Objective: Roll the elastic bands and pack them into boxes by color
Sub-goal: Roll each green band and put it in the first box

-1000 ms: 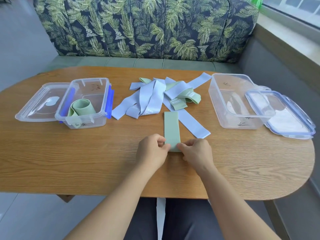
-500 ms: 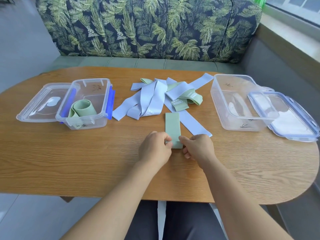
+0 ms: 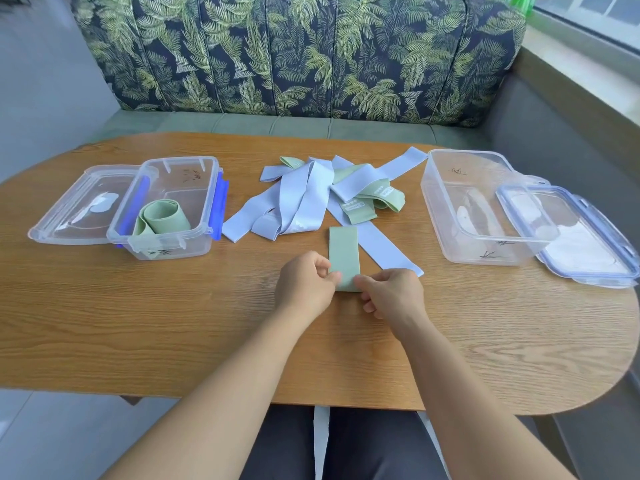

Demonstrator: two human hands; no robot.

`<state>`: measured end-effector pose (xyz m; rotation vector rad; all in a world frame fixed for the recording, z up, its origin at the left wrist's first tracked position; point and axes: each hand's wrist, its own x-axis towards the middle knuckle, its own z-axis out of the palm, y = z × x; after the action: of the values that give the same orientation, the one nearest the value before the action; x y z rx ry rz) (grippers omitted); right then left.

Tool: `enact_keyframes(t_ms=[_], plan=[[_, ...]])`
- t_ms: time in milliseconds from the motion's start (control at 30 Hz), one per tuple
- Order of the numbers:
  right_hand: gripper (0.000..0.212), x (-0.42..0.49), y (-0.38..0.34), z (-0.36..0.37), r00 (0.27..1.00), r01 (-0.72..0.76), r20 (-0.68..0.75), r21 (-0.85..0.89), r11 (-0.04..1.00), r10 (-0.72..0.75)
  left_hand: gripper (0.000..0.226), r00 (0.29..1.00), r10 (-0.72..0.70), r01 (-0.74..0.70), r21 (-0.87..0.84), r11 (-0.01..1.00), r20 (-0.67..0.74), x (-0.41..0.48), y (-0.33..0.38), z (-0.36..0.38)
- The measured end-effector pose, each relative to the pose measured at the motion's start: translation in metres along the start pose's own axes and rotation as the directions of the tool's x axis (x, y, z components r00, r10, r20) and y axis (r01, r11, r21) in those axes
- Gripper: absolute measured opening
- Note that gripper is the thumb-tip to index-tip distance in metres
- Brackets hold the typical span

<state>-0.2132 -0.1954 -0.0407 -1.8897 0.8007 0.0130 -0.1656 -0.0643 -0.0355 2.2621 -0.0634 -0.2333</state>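
The left box (image 3: 166,245), near the table (image 3: 138,323) edge, holds a rolled green band (image 3: 162,216). At centre, with bare wood all around, the left hand (image 3: 304,285) and right hand (image 3: 391,296) pinch the flat green band (image 3: 343,251) at its near end. It shows shorter than a second ago.

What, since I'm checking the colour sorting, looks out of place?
Only the green roll in the left box: its tail hangs loose, partly unrolled. No colour is misplaced; the right box appears empty.
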Motion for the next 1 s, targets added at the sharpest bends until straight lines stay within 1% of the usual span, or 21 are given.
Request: enact_keyframes(t_ms=[100, 233, 333, 433, 600, 833, 1000], plan=[[0.023, 0.006, -0.002, 0.000, 1.000, -0.018, -0.001, 0.003, 1.000, 0.018, 0.029, 0.997, -0.056, 0.052, -0.088, 0.995, -0.043, -0.005, -0.004, 0.001], [0.028, 0.010, -0.005, 0.001, 1.000, -0.028, -0.008, 0.008, 1.000, 0.028, 0.029, 0.995, -0.080, 0.074, -0.116, 0.991, -0.055, -0.009, -0.007, 0.003], [0.028, 0.011, -0.007, 0.002, 0.999, -0.033, -0.008, 0.020, 0.999, 0.033, 0.020, 0.994, -0.073, 0.066, -0.093, 0.994, -0.077, -0.008, -0.003, 0.005], [0.028, 0.009, -0.005, 0.003, 1.000, -0.026, -0.005, 0.039, 0.999, 0.026, 0.016, 0.993, -0.072, 0.065, -0.076, 0.995, -0.096, -0.007, -0.003, 0.006], [0.029, -0.008, 0.003, 0.002, 1.000, -0.016, 0.007, 0.062, 0.998, 0.015, 0.016, 0.994, -0.064, 0.059, -0.057, 0.997, -0.092, -0.021, -0.009, 0.003], [0.029, -0.044, 0.018, -0.005, 1.000, -0.012, 0.006, 0.037, 0.999, 0.012, 0.016, 0.997, -0.051, 0.050, -0.020, 0.999, -0.054, -0.059, -0.017, 0.001], [0.029, -0.059, 0.027, -0.007, 1.000, -0.012, 0.003, 0.010, 1.000, 0.012, 0.016, 0.997, -0.043, 0.043, -0.009, 0.999, -0.065, -0.079, -0.021, 0.002]])
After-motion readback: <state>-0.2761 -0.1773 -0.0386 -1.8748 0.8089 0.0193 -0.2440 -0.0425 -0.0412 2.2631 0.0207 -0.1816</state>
